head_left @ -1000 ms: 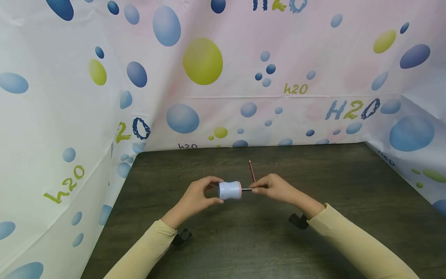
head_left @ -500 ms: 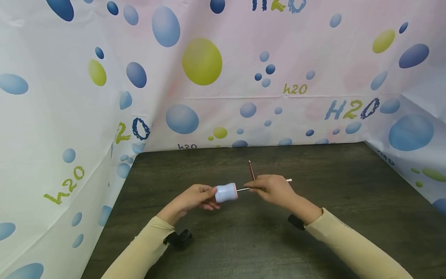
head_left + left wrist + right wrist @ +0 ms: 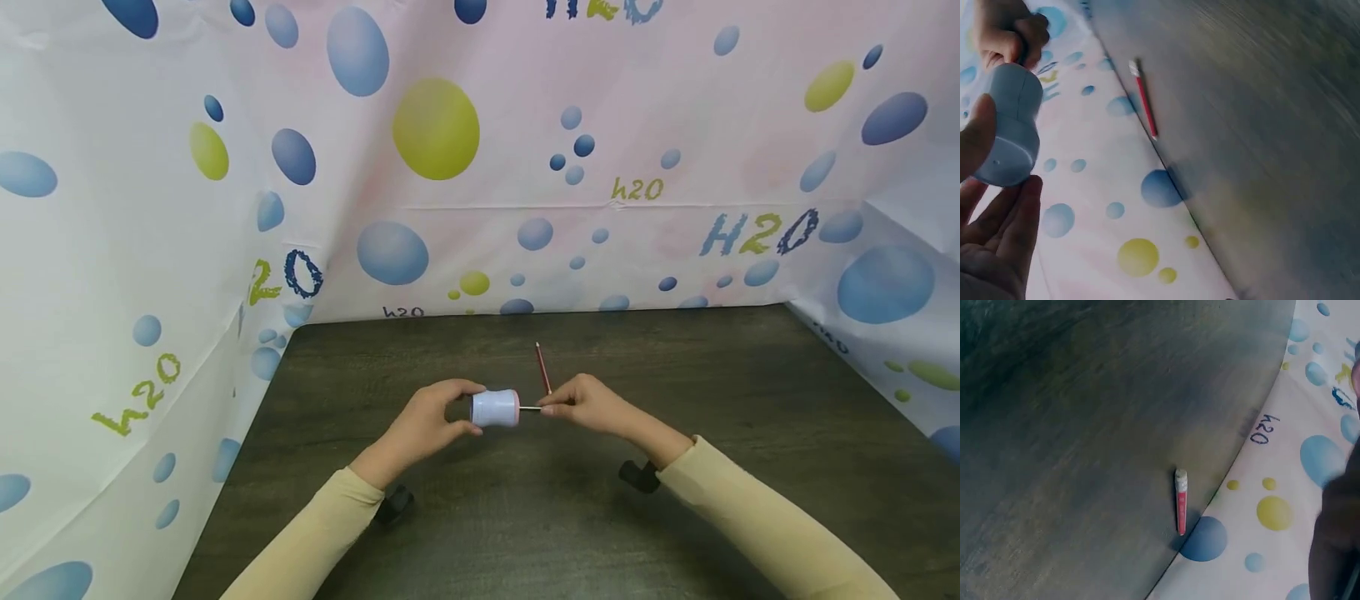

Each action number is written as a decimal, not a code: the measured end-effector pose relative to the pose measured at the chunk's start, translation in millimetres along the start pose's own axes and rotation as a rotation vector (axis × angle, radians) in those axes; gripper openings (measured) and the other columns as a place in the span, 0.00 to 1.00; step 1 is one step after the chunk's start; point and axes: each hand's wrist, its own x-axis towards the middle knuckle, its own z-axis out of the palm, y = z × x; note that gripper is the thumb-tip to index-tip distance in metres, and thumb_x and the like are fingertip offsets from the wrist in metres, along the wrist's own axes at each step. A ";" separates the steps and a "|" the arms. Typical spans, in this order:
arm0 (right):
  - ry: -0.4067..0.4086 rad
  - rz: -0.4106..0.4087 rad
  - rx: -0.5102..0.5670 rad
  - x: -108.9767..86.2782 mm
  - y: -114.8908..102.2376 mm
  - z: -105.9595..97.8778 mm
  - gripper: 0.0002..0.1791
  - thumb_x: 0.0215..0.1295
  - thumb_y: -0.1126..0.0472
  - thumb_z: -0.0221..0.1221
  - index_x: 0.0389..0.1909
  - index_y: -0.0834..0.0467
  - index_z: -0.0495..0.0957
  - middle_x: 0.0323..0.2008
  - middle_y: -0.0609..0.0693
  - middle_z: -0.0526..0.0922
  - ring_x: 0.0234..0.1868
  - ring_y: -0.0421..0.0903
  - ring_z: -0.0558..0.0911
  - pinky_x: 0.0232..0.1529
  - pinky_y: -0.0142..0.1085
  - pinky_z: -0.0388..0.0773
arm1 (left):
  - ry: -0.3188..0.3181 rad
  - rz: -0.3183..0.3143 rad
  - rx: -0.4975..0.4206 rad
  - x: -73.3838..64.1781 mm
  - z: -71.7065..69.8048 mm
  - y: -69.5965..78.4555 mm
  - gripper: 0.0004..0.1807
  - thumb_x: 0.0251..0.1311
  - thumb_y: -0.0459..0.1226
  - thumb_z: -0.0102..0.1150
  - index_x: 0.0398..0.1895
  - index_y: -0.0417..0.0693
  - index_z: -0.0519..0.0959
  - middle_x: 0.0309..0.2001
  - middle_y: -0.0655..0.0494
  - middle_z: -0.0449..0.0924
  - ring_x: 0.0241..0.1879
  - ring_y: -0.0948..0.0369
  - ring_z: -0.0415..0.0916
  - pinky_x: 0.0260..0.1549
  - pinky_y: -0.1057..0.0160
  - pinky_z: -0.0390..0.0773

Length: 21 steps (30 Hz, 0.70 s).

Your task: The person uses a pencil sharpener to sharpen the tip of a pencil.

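A pale blue pencil sharpener [image 3: 495, 408] with a pink rim is held level above the table. My left hand [image 3: 429, 429] grips it at its left end, thumb below and fingers above in the head view. In the left wrist view the sharpener [image 3: 1013, 119] lies between the thumb and fingers. Against the pink end stands a thin pencil [image 3: 529, 408], its tip hidden inside. My right hand [image 3: 592, 406] pinches this pencil close to the sharpener and hides the rest of it. Only a dark part of the right hand [image 3: 1338, 525] shows in the right wrist view.
A red pencil [image 3: 542, 367] with a white end lies on the dark wooden table [image 3: 675, 358], just beyond the right hand. White sheeting [image 3: 510, 100] with blue and green dots hangs behind the table and at both sides.
Half a second ago the left hand held the sharpener tilted, thumb on top, and the right hand lay over the pencil. Both hands have since turned back, and the sharpener is level. The red pencil stayed put.
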 end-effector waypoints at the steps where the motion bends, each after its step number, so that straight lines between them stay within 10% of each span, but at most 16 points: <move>1: -0.029 0.018 0.027 0.6 1.1 -0.6 0.13 0.71 0.65 0.61 0.48 0.71 0.86 0.41 0.66 0.90 0.24 0.32 0.70 0.26 0.26 0.68 | 0.001 0.029 0.042 -0.3 0.3 0.5 0.28 0.53 0.33 0.76 0.58 0.39 0.80 0.57 0.43 0.84 0.55 0.46 0.84 0.55 0.48 0.85; 4: -0.048 0.036 0.025 1.2 1.5 -0.4 0.14 0.72 0.63 0.61 0.50 0.69 0.86 0.45 0.64 0.90 0.28 0.34 0.74 0.30 0.28 0.71 | -0.041 0.031 0.004 -0.8 -0.9 -2.4 0.30 0.55 0.33 0.76 0.61 0.40 0.76 0.59 0.42 0.80 0.57 0.46 0.82 0.56 0.49 0.85; 11: 0.132 -0.044 -0.240 -4.6 -9.5 0.8 0.13 0.70 0.59 0.63 0.52 0.57 0.88 0.30 0.50 0.88 0.20 0.31 0.62 0.22 0.27 0.60 | -0.200 -0.230 -0.539 1.8 -11.8 -18.1 0.46 0.71 0.49 0.62 0.79 0.35 0.52 0.71 0.26 0.65 0.63 0.41 0.78 0.61 0.48 0.83; 16: 0.270 -0.219 -0.409 -6.3 -12.3 6.1 0.12 0.65 0.62 0.68 0.48 0.55 0.89 0.25 0.45 0.83 0.21 0.30 0.63 0.22 0.25 0.60 | -0.297 -0.468 -0.680 0.7 -10.7 -20.9 0.49 0.74 0.65 0.41 0.69 0.24 0.66 0.52 0.33 0.86 0.42 0.60 0.89 0.48 0.60 0.89; 21: 0.403 -0.403 -0.511 -4.0 -9.9 10.8 0.10 0.57 0.65 0.72 0.41 0.55 0.91 0.23 0.45 0.84 0.19 0.30 0.65 0.20 0.21 0.57 | -0.357 -0.445 -0.700 0.9 -11.4 -17.7 0.39 0.77 0.55 0.48 0.63 0.21 0.71 0.46 0.35 0.88 0.37 0.63 0.89 0.43 0.64 0.89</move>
